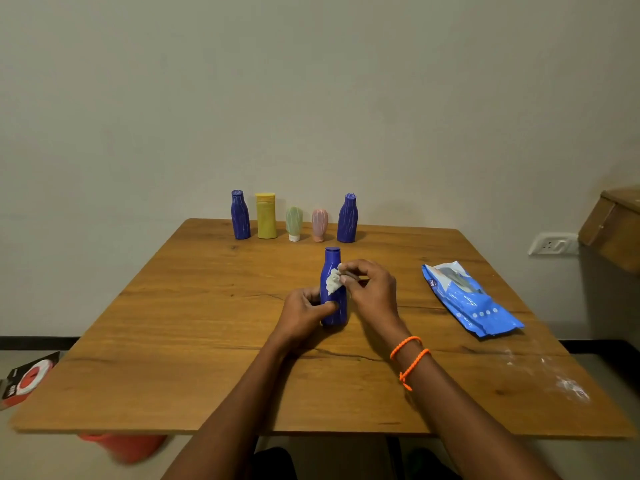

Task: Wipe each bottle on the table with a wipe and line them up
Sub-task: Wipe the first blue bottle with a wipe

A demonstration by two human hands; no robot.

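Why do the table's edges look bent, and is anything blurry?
Head view: the wide-angle lens bows the table edges; light is soft and dim, without glare; the blue bottle and both hands look sharp, while the orange object under the near edge is smeared.

Blue bottle partly covered by left hand and crumpled wipe, wipe pack print too small to read, far bottles' markings unclear, red-and-white box cut off at left edge, blurred orange thing mostly hidden under near table edge
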